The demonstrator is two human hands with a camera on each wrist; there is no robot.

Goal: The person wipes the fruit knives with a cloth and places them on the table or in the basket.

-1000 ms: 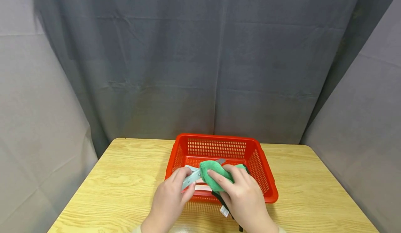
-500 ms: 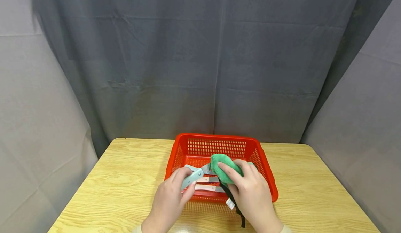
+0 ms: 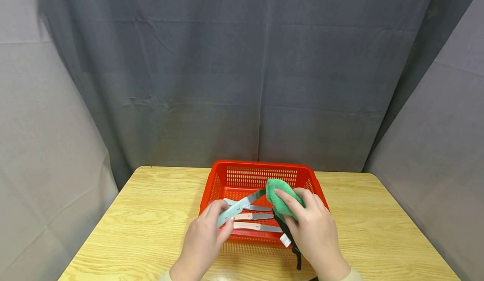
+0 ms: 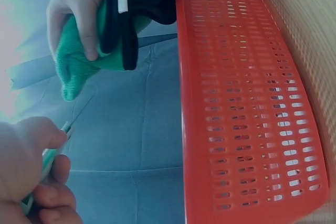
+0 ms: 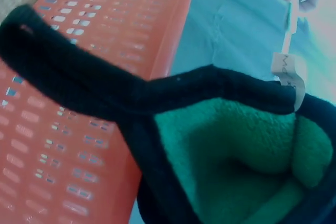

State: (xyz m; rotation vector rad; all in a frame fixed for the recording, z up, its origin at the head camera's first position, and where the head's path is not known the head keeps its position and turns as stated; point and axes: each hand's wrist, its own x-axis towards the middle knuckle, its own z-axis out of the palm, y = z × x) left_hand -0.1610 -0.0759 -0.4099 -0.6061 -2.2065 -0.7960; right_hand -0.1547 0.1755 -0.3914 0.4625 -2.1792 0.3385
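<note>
My left hand (image 3: 202, 239) grips a knife (image 3: 231, 214) by its light blue handle, above the left side of the red basket (image 3: 261, 163). The blade points up and right. Its tip meets the edge of a green cloth (image 3: 279, 192) in the head view; whether they touch I cannot tell. That cloth, trimmed in black with a white label (image 5: 290, 80), is pinched by my right hand (image 3: 314, 226). Inside the basket lie a blue-handled knife (image 3: 259, 208) and two pink-handled knives, the upper (image 3: 243, 216) and the lower (image 3: 247, 226). My left hand hides some of their handle ends.
The basket stands on a light wooden table (image 3: 151, 214), near its far edge. Its slotted wall (image 4: 241, 103) fills the right half of the left wrist view. A dark grey curtain (image 3: 189, 83) hangs behind, with pale cloth panels on both sides.
My right hand has drawn the cloth up and right along the blade, which now shows bare. More of the knives in the basket is visible. My left hand has hardly moved.
</note>
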